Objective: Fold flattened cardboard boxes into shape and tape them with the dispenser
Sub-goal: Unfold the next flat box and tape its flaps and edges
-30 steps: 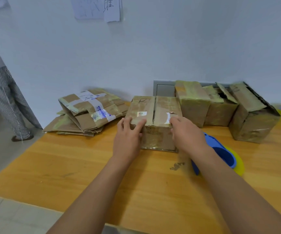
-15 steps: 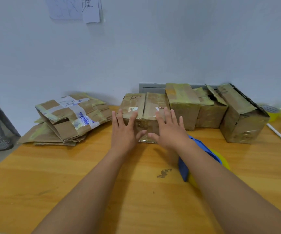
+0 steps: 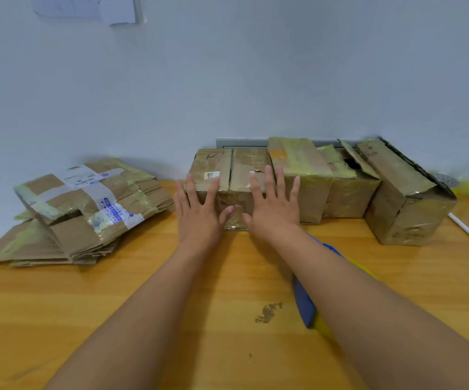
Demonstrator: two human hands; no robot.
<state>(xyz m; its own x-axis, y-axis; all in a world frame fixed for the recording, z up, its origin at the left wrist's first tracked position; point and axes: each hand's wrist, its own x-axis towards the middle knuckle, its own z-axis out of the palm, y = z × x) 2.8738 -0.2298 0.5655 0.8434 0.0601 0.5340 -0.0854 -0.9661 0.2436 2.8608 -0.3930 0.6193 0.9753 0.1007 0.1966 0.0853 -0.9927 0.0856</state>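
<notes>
Hands are lying flat: left hand [image 3: 199,213] and right hand [image 3: 277,209], fingers spread wide, are pressing the taped box [image 3: 227,175] into the row of three folded boxes [image 3: 348,181]. Flattened cardboard [image 3: 87,209] is waiting at left; the tape dispenser [image 3: 305,302], probably, is lying under the right forearm.

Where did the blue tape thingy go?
The blue tape dispenser lies on the wooden table in the head view, mostly hidden under the person's right forearm, nearer the camera than the row of folded boxes.
</notes>
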